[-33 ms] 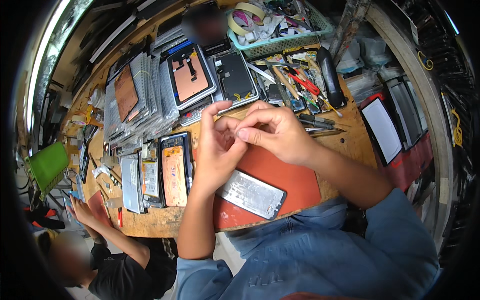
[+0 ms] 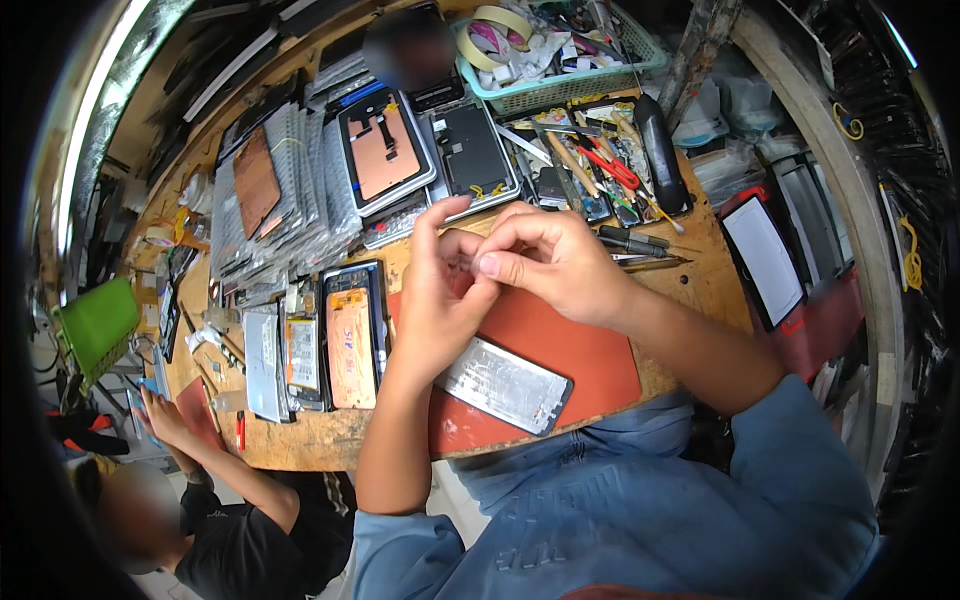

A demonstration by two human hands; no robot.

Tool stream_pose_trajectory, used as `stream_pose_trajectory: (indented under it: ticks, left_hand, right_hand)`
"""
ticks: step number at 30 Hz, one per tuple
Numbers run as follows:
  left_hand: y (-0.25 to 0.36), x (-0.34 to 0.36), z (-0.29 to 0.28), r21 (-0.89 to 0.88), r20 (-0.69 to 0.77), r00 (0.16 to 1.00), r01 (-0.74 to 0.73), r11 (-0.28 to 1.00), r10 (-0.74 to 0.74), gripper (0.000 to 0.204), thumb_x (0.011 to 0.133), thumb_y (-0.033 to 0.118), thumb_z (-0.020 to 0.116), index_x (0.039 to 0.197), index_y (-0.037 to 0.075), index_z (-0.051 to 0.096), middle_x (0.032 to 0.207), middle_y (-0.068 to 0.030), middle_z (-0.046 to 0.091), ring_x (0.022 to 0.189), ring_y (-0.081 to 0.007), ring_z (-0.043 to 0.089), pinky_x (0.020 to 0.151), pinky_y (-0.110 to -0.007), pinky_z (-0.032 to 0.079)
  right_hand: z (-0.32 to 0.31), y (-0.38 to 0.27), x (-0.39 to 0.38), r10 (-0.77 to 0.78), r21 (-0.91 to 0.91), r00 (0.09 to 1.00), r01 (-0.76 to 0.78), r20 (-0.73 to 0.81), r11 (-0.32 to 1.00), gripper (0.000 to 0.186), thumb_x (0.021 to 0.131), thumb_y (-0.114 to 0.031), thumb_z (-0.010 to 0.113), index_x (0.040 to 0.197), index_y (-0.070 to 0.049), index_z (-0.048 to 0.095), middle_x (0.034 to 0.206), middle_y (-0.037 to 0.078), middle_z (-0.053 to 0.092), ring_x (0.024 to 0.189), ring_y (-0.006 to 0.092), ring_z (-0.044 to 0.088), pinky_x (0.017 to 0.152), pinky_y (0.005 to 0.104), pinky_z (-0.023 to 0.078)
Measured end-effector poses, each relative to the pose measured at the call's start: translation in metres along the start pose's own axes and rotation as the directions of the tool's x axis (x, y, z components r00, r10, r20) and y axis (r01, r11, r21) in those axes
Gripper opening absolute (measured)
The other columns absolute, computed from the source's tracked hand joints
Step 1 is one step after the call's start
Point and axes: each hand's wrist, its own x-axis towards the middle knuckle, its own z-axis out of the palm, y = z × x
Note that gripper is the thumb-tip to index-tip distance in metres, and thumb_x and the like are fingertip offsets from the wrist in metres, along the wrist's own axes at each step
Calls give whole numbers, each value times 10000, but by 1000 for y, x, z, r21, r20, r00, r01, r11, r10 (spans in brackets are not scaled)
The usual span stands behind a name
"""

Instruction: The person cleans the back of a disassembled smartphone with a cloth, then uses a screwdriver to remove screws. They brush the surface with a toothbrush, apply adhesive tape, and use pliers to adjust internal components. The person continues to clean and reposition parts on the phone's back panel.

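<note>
My left hand (image 2: 438,295) and my right hand (image 2: 562,262) meet above a red-orange mat (image 2: 590,355). Their fingertips press together in a pinch. Whatever they hold between them is too small and too covered to make out. My left index finger points up and away from the pinch, with the other fingers curled. Below the hands, a silver phone panel (image 2: 505,385) with a worn metal face lies slantwise on the mat, partly behind my left wrist. Neither hand touches it.
Left of the mat stand opened phones (image 2: 350,350), with bubble-wrapped panels (image 2: 285,190) behind. Two screen parts (image 2: 383,150) lie ahead. A tool tray (image 2: 590,165) and a teal basket (image 2: 560,90) stand at the far right. A co-worker (image 2: 250,510) works at the left.
</note>
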Motion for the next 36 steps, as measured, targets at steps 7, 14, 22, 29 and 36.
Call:
stream_pose_trajectory:
  ticks: [7,14,22,29,36]
  left_hand:
    - [29,-50,-53,702,-238,952,30,711,195,236,1045,41,699,1280,25,719,1039,-145,781,886,-274,726,810,-393,560]
    - [13,-170,-53,810,-387,870,162,564,306,154,948,-18,714,1083,42,758,1002,-109,744,1027,-329,673,964,-467,474]
    - [-12,-185,-15,850,-281,898,70,521,339,285,868,74,762,1147,109,809,1063,-29,761,1162,-281,653,1174,-507,329]
    - [-15,-178,-19,794,-277,916,48,606,290,310,857,84,772,1160,104,836,1021,-18,728,1154,-257,653,1170,-513,336]
    - [-16,-181,-16,851,-297,901,101,515,316,309,856,108,771,1156,122,845,1006,0,719,1122,-253,653,1175,-536,328]
  right_hand:
    - [-8,-38,0,330,-18,936,-335,-125,942,181,1076,-210,777,1048,-32,755,849,-3,730,722,39,628,651,223,507]
    - [39,-35,-64,714,-36,688,-716,133,697,272,1076,-264,773,1004,-4,736,818,76,752,665,125,728,594,253,582]
    - [84,-21,-51,766,-199,642,-754,-26,626,300,1075,-231,751,962,46,734,810,123,763,652,155,749,560,272,597]
    - [94,-29,-45,801,-218,587,-802,-120,555,281,1074,-202,749,948,49,731,788,122,758,628,148,739,533,265,579]
    - [100,-29,-38,814,-246,568,-811,-120,530,279,1085,-179,736,910,37,716,772,110,754,613,143,736,520,265,568]
